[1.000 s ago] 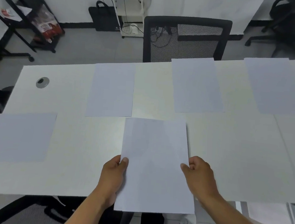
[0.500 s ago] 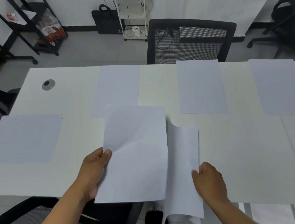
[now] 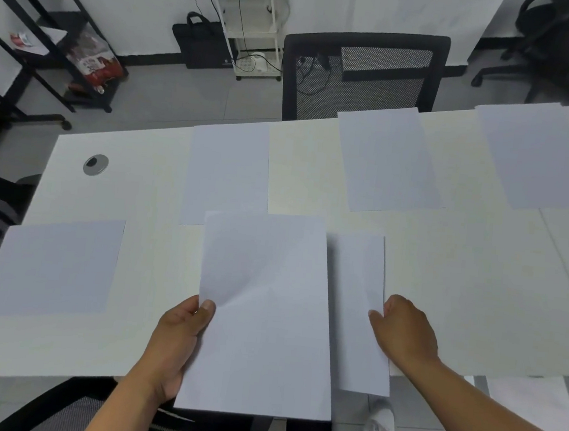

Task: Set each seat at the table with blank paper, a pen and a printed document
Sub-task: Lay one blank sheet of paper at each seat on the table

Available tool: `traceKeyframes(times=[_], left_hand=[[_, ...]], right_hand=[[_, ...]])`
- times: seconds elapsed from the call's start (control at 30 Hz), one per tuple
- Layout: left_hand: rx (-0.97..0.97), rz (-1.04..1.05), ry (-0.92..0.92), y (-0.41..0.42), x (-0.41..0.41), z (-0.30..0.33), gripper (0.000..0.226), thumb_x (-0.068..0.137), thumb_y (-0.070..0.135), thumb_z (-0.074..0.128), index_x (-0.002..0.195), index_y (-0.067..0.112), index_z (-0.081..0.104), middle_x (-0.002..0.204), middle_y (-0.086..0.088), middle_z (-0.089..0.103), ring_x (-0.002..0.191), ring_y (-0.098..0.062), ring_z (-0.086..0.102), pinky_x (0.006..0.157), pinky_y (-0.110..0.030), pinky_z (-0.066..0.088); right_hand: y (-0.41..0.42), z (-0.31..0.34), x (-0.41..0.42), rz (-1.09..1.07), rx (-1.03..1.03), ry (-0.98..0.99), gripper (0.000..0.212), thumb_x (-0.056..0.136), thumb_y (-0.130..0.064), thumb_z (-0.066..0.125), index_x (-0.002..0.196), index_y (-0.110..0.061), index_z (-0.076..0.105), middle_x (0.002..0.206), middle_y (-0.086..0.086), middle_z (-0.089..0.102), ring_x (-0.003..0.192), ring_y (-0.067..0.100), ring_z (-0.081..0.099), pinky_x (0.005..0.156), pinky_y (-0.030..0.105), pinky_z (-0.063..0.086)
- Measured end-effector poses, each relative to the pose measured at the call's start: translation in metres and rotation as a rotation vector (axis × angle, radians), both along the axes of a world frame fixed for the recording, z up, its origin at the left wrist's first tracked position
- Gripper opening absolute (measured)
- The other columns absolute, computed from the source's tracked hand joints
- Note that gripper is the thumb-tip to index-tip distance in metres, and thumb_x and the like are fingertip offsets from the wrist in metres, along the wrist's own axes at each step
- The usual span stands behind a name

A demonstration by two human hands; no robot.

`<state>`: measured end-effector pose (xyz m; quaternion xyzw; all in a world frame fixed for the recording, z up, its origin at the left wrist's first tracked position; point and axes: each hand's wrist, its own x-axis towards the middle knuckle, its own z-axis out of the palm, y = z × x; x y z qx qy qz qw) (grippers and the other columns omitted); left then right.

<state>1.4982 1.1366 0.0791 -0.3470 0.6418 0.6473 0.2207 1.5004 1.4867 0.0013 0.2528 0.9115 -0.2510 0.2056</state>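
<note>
Blank paper in left hand: a white sheet [image 3: 264, 316] held over the near edge of the table [image 3: 475, 300], its lower part hanging past that edge; a soft crease runs up from the thumb.
Left hand: the left hand [image 3: 176, 340] pinches the sheet's left edge, thumb on top, the other fingers curled underneath.
Blank paper in right hand: a second sheet [image 3: 357, 311], just to the right of the first and partly hidden behind it; its lower end also passes the table's near edge.
Right hand: the right hand [image 3: 403, 332] holds this sheet's right edge, fingertips curled onto the paper; the exact grip under the sheet cannot be told.
Sheet at table's left end: one blank sheet [image 3: 51, 267] lies flat near the left edge, turned sideways.
Sheets along table's far side: three blank sheets lie flat there, one at far left [image 3: 228, 172], its near corner covered by the held sheet, one at the far middle [image 3: 387, 159], and one at the far right [image 3: 543, 155].
Cable grommet: a round grey grommet [image 3: 95, 164] sits in the table's far left corner.
Chair: a black mesh-backed chair [image 3: 364, 74] stands behind the table's far edge, by the middle sheet.
Beyond the table: a black bag [image 3: 201, 44] on the floor against the wall, and a white cart [image 3: 251, 23] beside it.
</note>
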Motion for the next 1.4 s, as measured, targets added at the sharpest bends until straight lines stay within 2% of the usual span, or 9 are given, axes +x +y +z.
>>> traceKeyframes(times=[0.17,0.37,0.67,0.77,0.87,1.0,1.1,1.27,1.4], left_hand=[[0.01,-0.032,-0.01,0.002,0.009,-0.001,0.025,0.114,0.019,0.055,0.122,0.006,0.075,0.119,-0.014,0.082,0.105,-0.031,0.081,0.083,-0.04,0.064],[0.017,-0.03,-0.026,0.006,0.015,-0.005,0.026,0.114,0.019,0.056,0.122,0.01,0.078,0.123,-0.016,0.081,0.113,-0.038,0.079,0.104,-0.056,0.059],[0.003,-0.068,-0.018,0.011,0.019,-0.004,0.027,0.114,0.023,0.056,0.127,0.012,0.077,0.123,-0.013,0.081,0.115,-0.038,0.078,0.108,-0.06,0.057],[-0.011,-0.08,-0.008,0.013,0.019,-0.002,0.026,0.114,0.023,0.056,0.124,0.011,0.077,0.122,-0.013,0.082,0.113,-0.037,0.079,0.107,-0.059,0.057],[-0.013,-0.079,0.01,0.022,0.017,0.003,0.026,0.114,0.022,0.055,0.124,0.012,0.077,0.12,-0.012,0.083,0.111,-0.036,0.079,0.105,-0.056,0.059],[-0.018,-0.095,0.045,0.041,0.006,0.014,0.025,0.114,0.021,0.055,0.121,0.012,0.078,0.115,-0.011,0.084,0.105,-0.034,0.081,0.096,-0.049,0.062],[-0.016,-0.115,0.079,0.057,-0.006,0.022,0.024,0.114,0.019,0.055,0.119,0.011,0.077,0.113,-0.009,0.084,0.1,-0.028,0.083,0.081,-0.037,0.063],[0.003,-0.138,0.114,0.086,-0.027,0.038,0.025,0.115,0.021,0.054,0.121,0.014,0.078,0.114,-0.007,0.084,0.106,-0.031,0.081,0.094,-0.046,0.063],[0.007,-0.182,0.132,0.113,-0.038,0.048,0.023,0.113,0.023,0.057,0.116,0.016,0.079,0.11,-0.007,0.085,0.1,-0.034,0.082,0.091,-0.049,0.065]], right_hand=[[-0.003,-0.001,0.001,0.094,0.132,0.06,0.031,0.101,-0.035,0.063,0.082,-0.012,0.055,0.085,0.0,0.056,0.085,0.025,0.055,0.072,0.039,0.053],[-0.002,0.003,0.001,0.056,0.131,0.034,0.032,0.097,-0.042,0.07,0.107,-0.011,0.066,0.108,0.009,0.065,0.104,0.034,0.058,0.082,0.04,0.053],[-0.005,0.009,0.005,-0.016,0.094,-0.025,0.038,0.097,-0.043,0.069,0.116,-0.011,0.066,0.118,0.011,0.063,0.116,0.037,0.056,0.087,0.04,0.048],[-0.003,0.015,0.003,-0.081,0.056,-0.008,0.031,0.095,-0.046,0.068,0.098,-0.016,0.059,0.101,0.004,0.054,0.104,0.034,0.053,0.083,0.04,0.046],[0.003,0.023,0.001,-0.121,-0.048,0.08,0.044,0.098,-0.044,0.06,0.067,-0.024,0.036,0.072,-0.004,0.041,0.076,0.026,0.042,0.061,0.033,0.034],[0.004,0.06,-0.004,-0.2,-0.358,0.145,0.052,0.11,-0.046,0.05,0.086,0.0,0.055,0.077,-0.001,0.06,0.072,0.025,0.052,0.065,0.035,0.038],[0.002,0.09,-0.012,-0.25,-0.537,0.19,0.048,0.112,-0.049,0.045,0.093,-0.013,0.07,0.088,-0.008,0.071,0.083,0.012,0.065,0.076,0.032,0.047],[0.012,0.117,-0.019,-0.175,-0.585,0.255,0.053,0.105,-0.051,0.06,0.072,-0.015,0.039,0.065,-0.006,0.042,0.062,0.013,0.038,0.067,0.035,0.033],[0.035,0.127,-0.016,-0.17,-0.493,0.303,0.045,0.098,-0.035,0.072,0.072,-0.021,0.039,0.063,-0.01,0.037,0.06,0.012,0.031,0.062,0.032,0.03]])
